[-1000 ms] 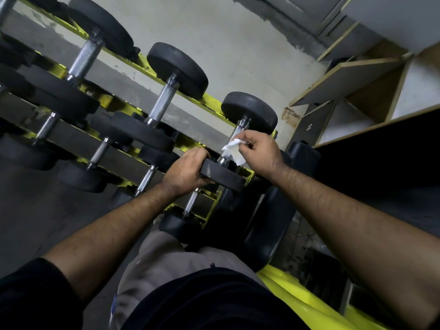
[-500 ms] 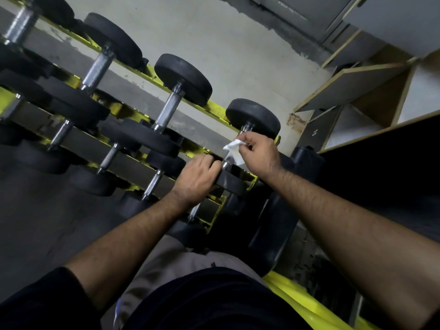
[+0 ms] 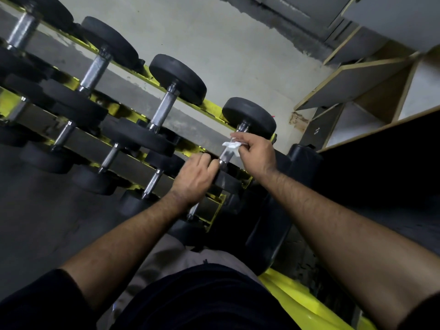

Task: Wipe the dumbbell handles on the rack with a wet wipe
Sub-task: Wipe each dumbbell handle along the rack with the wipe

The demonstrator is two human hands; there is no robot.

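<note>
Your right hand [image 3: 256, 152] pinches the wet wipe [image 3: 231, 146] between thumb and fingertips and holds it against the chrome handle [image 3: 226, 154] of the rightmost dumbbell [image 3: 248, 117] on the top tier of the yellow rack [image 3: 209, 108]. Your left hand [image 3: 194, 178] curls over that dumbbell's near black head, by the look of it steadying it; how firmly it grips cannot be told, because the fingertips disappear over the far edge.

The wipe is limp, thin and light, so it will bunch and slide unless you fold it round the bar and keep pressure on. The handle is stiff metal and likely slick once damp. The dumbbell looks heavy and sits in its cradle, so it should stay put, though it may roll a little; hold it by a head, not by the bar.

Much of the wipe is hidden behind your fingers, and the underside of the handle is out of sight. The lower tiers fall into shadow, the leftmost dumbbells are cut off by the picture edge, and your torso covers the rack's near foot.
</note>
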